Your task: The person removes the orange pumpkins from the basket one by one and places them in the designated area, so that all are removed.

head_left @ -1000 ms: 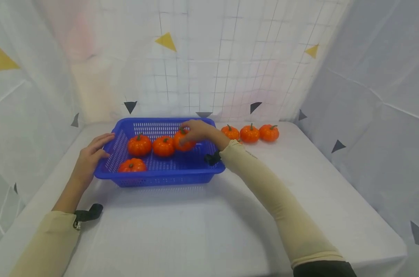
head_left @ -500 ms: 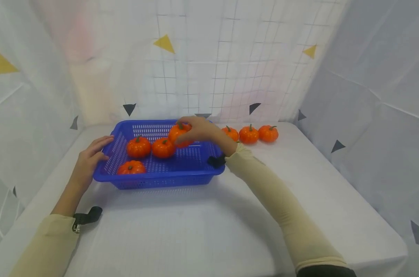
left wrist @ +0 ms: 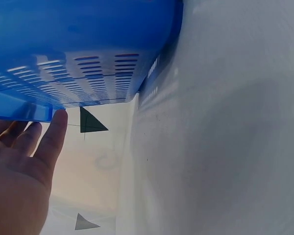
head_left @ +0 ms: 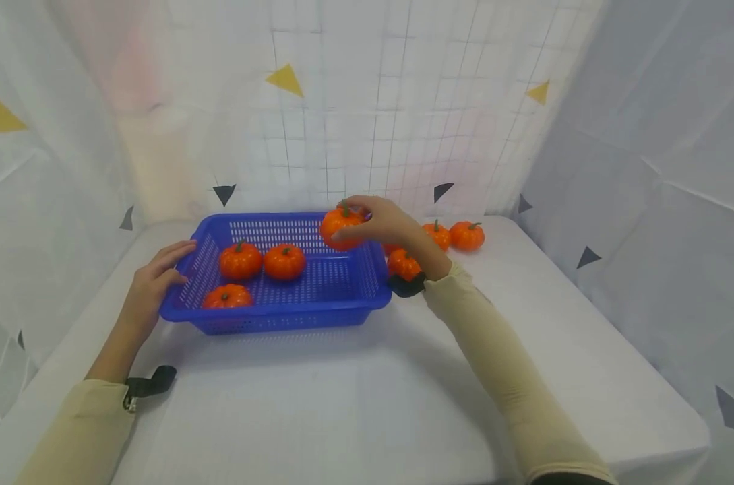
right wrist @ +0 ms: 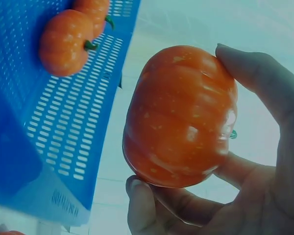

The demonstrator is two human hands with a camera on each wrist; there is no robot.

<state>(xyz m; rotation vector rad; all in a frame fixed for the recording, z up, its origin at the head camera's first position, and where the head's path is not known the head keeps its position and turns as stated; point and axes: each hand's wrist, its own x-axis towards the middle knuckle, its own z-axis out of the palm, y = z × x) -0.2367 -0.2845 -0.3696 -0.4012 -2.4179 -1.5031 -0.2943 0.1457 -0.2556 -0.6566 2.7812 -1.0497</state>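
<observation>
A small orange pumpkin (head_left: pixel 341 229) with a green stem is pinched between the thumb and fingers of my right hand (head_left: pixel 386 221). It is held up over the right back rim of a blue perforated basket (head_left: pixel 318 308); the right wrist view shows this held pumpkin (right wrist: pixel 181 117) close up, beside the basket wall (right wrist: pixel 73 127). Three more pumpkins lie inside: one at back left (head_left: pixel 240 261), one right of it (head_left: pixel 284 262), one at front left (head_left: pixel 228 296). My left hand (head_left: pixel 151 286) touches the basket's left rim with fairly straight fingers, also seen against the rim in the left wrist view.
Right of the basket, several pumpkins stand on the white-covered table (head_left: pixel 524 350). One (head_left: pixel 404 265) is near the basket's right wall, another (head_left: pixel 467 236) farther right; some are partly hidden behind my right arm. A white sheet wall (head_left: pixel 354 121) stands behind.
My right hand has lifted the pumpkin from beside the others in the basket and carried it up and right to the rim. The left hand stays at the left rim.
</observation>
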